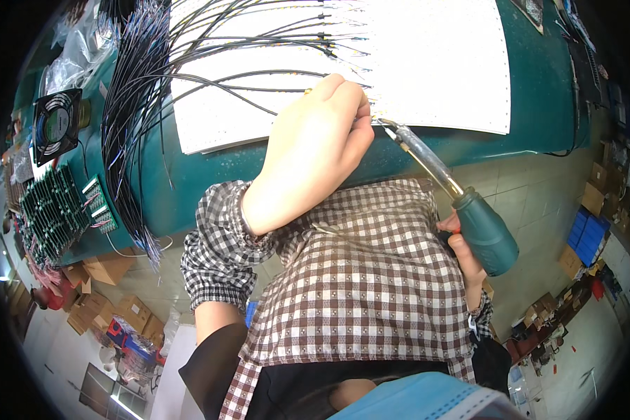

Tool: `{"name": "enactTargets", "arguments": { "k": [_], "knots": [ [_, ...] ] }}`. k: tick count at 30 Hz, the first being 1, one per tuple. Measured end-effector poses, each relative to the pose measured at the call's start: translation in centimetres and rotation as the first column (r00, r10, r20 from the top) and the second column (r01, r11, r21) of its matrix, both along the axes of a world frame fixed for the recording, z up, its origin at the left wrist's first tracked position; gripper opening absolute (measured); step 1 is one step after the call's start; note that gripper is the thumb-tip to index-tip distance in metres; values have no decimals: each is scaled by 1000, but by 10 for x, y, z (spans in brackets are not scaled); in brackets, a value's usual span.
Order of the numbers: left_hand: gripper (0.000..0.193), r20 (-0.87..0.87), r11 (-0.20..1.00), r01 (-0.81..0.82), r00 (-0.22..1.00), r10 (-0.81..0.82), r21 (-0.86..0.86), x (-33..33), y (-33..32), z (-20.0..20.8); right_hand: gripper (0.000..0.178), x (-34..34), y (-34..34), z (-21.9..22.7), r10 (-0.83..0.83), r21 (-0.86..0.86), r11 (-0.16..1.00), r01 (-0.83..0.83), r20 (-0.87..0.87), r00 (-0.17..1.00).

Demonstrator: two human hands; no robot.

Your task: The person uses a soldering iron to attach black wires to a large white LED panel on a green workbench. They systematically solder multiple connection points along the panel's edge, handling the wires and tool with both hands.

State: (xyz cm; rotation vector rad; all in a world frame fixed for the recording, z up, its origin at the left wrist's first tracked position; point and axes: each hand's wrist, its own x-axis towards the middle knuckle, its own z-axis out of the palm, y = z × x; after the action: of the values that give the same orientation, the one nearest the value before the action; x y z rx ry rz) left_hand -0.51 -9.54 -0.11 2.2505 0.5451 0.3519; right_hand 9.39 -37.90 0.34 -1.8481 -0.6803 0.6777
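Observation:
My left hand [311, 140] is closed in a pinch over the near edge of a stack of white paper [441, 77]. A thin black cable [248, 100] runs in under it from the left, and its wire end is between the fingertips. My right hand [467, 257] grips the green handle of a soldering iron [490, 234]. The iron slants up to the left, and its tip sits just right of my left fingertips, at the fine wire ends; whether it touches them I cannot tell. More black cables [259, 49] with stripped ends lie across the paper.
A thick bundle of dark cables [129, 84] hangs over the left of the green tabletop [539, 91]. Beside it are a black square fan [57, 126] and several green circuit boards [52, 217]. Cardboard boxes [129, 311] and blue bins [586, 234] stand on the floor.

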Motion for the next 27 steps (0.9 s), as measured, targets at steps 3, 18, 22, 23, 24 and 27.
{"name": "enactTargets", "arguments": {
  "k": [3, 18, 22, 23, 24, 27],
  "knots": [
    [5, 0, 1000, 1, 1000, -1, 7, 0, 0, -1, 42, 2, 1, 0, 34, -14, 999, -33, 62, 998],
    [5, 6, 1000, 2, 1000, -2, 8, 0, -1, -1, 46, -3, 10, 6, -53, 13, 999, 53, -35, 998],
    [5, 2, 1000, -2, 1000, 2, 9, 0, -1, -1, 44, -2, 11, 8, -25, -15, 1000, 25, -25, 999],
    [5, 4, 1000, -5, 1000, 4, 10, 0, -1, -1, 43, -2, 13, 9, -26, -18, 1000, 25, -27, 999],
    [5, 3, 1000, -4, 1000, 4, 11, 0, -1, -1, 43, -2, 13, 10, -26, -19, 999, 26, -30, 999],
    [6, -1, 1000, -4, 1000, 4, 14, 0, -1, -1, 41, -1, 13, 9, -14, -26, 1000, 14, -11, 1000]
  ]
}}
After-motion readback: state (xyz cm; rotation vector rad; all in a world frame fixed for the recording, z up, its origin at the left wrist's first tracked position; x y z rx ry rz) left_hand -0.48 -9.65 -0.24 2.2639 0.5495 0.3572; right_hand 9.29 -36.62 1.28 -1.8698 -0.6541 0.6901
